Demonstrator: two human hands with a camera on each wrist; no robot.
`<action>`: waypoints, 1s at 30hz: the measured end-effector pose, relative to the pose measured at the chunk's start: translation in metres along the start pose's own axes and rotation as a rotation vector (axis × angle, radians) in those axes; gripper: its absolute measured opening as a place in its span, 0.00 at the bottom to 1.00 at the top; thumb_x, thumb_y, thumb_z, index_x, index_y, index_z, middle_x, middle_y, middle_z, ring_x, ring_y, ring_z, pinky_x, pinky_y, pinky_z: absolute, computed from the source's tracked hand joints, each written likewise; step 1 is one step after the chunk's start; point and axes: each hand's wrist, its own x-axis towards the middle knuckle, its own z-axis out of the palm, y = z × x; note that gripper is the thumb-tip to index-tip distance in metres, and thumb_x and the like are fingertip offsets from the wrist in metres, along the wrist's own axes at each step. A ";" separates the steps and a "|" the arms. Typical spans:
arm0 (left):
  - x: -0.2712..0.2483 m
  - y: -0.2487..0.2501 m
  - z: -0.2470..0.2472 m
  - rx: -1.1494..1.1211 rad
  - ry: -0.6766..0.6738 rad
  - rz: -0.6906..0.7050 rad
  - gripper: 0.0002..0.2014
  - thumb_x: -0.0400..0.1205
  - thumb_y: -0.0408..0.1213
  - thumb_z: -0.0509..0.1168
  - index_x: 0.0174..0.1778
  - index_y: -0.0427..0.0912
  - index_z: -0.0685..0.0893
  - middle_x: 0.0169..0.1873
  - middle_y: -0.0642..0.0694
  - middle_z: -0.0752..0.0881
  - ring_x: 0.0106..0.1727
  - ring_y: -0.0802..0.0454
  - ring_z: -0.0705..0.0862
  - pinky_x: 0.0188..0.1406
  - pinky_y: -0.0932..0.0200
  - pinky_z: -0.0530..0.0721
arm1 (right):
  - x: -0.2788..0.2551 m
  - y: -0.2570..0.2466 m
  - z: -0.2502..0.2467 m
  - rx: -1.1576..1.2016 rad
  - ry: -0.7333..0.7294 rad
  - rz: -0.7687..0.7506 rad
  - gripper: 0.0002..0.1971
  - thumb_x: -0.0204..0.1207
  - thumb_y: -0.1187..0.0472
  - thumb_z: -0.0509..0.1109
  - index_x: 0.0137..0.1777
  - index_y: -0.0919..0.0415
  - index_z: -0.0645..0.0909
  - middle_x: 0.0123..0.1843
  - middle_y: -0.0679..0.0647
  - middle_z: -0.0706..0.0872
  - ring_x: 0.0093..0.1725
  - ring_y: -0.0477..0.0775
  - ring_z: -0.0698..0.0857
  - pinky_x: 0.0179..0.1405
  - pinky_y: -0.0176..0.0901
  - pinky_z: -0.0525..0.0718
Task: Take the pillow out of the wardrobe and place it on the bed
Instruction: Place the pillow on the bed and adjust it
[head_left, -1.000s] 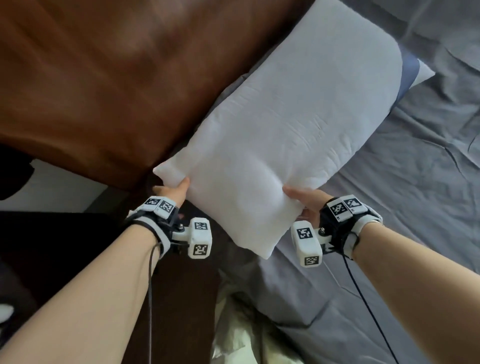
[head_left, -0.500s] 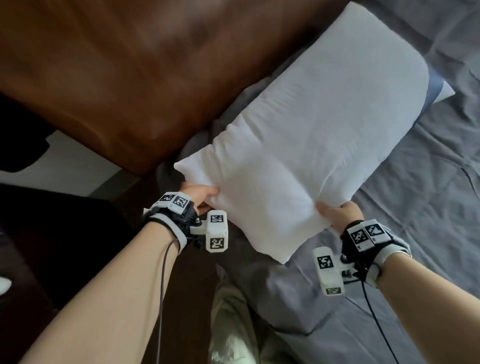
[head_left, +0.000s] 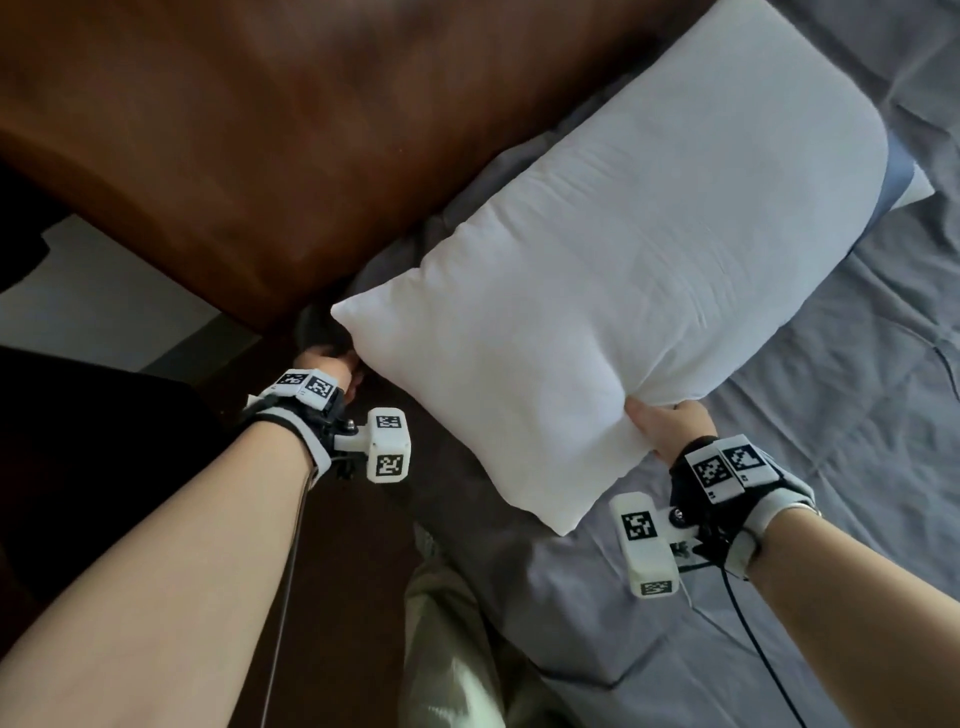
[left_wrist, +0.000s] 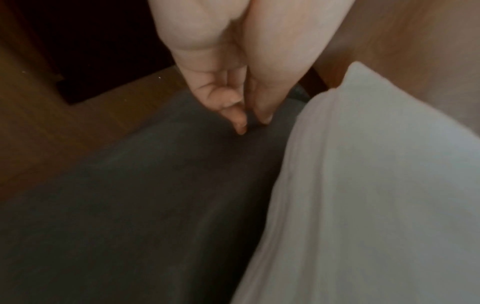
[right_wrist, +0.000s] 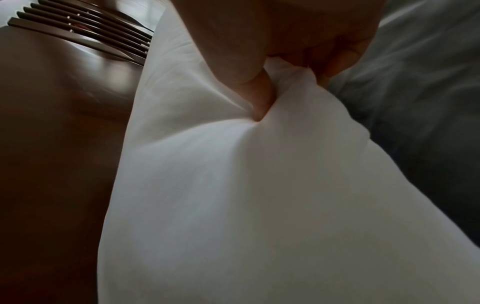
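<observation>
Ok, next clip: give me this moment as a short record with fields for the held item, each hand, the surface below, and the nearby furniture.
held item: white pillow
right hand: grips the pillow's near edge, thumb pressed into the fabric
left hand: off the pillow, beside its corner, fingers loosely curled, holding nothing
surface below: bed with grey sheet
nearby furniture: brown wooden headboard
also there: a second pillow, mostly hidden behind the white one

Head view looks down from above; both wrist views, close, share the pillow (head_left: 623, 291).
</observation>
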 end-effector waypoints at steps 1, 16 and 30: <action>0.005 -0.003 0.002 0.017 0.014 0.009 0.04 0.85 0.32 0.61 0.49 0.37 0.80 0.09 0.46 0.79 0.14 0.55 0.77 0.19 0.64 0.70 | 0.002 0.001 0.002 0.005 0.005 -0.003 0.26 0.73 0.53 0.73 0.65 0.70 0.82 0.63 0.63 0.88 0.61 0.65 0.85 0.66 0.55 0.82; 0.012 0.002 -0.001 -0.193 -0.008 -0.071 0.16 0.83 0.23 0.60 0.28 0.39 0.73 0.27 0.41 0.77 0.24 0.47 0.78 0.15 0.61 0.78 | 0.006 0.003 0.002 0.090 0.053 0.031 0.26 0.66 0.52 0.78 0.59 0.69 0.84 0.58 0.63 0.89 0.59 0.65 0.87 0.65 0.60 0.84; -0.016 -0.023 -0.034 -0.398 -0.060 -0.044 0.01 0.83 0.27 0.65 0.46 0.34 0.81 0.54 0.34 0.82 0.55 0.42 0.85 0.54 0.49 0.86 | -0.007 0.003 0.004 0.116 -0.063 0.045 0.20 0.74 0.54 0.73 0.61 0.66 0.81 0.47 0.58 0.85 0.48 0.60 0.83 0.53 0.54 0.86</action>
